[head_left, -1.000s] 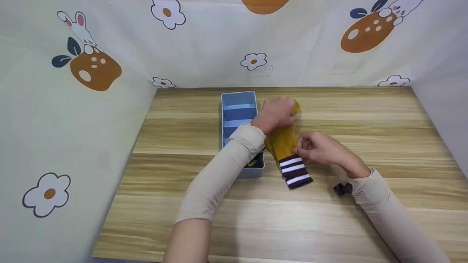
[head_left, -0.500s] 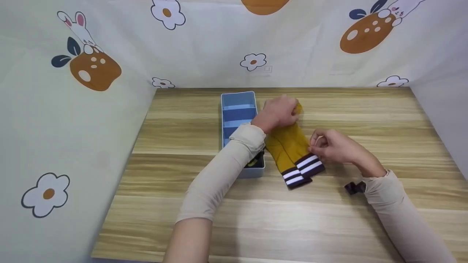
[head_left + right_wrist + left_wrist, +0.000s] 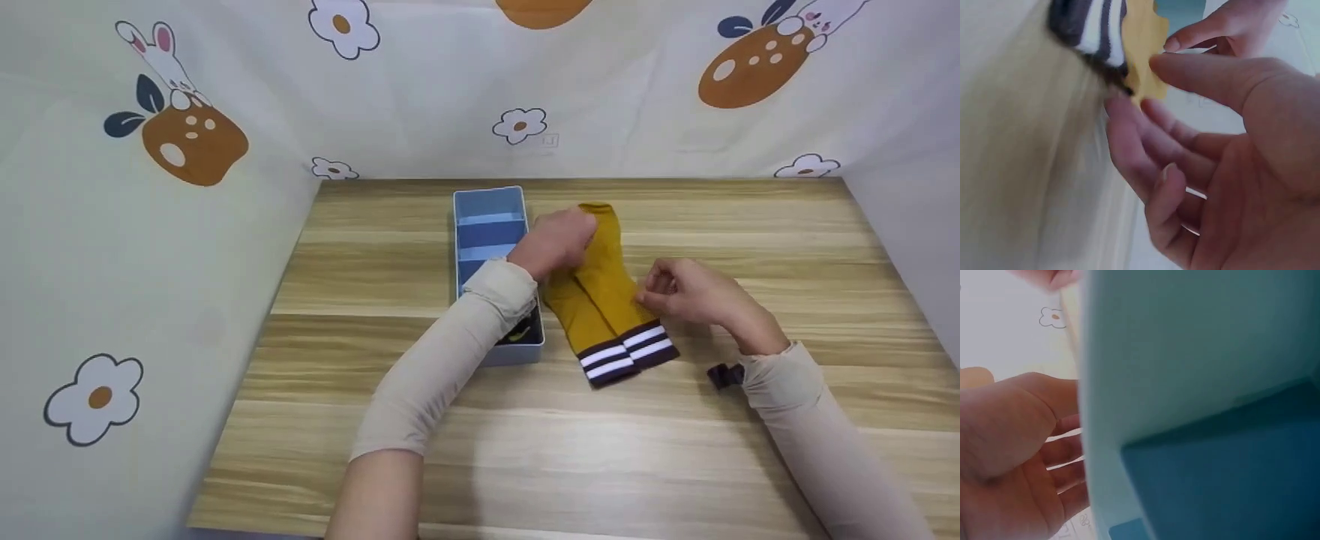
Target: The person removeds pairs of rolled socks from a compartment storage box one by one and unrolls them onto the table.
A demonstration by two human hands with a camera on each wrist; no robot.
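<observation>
Head view: two yellow socks flat, side by side on wood-grain surface, about midway between left and right edges, nearer far edge. Striped cuffs point toward near edge. Left hand over upper part of socks; fingertips hidden, cannot tell whether grasping. Right hand at right sock's outer edge, above cuff; right wrist view shows thumb and fingers apart, loosely bent, released. Blue divided box just left of socks, dark item in near compartment, left sleeve across it.
</observation>
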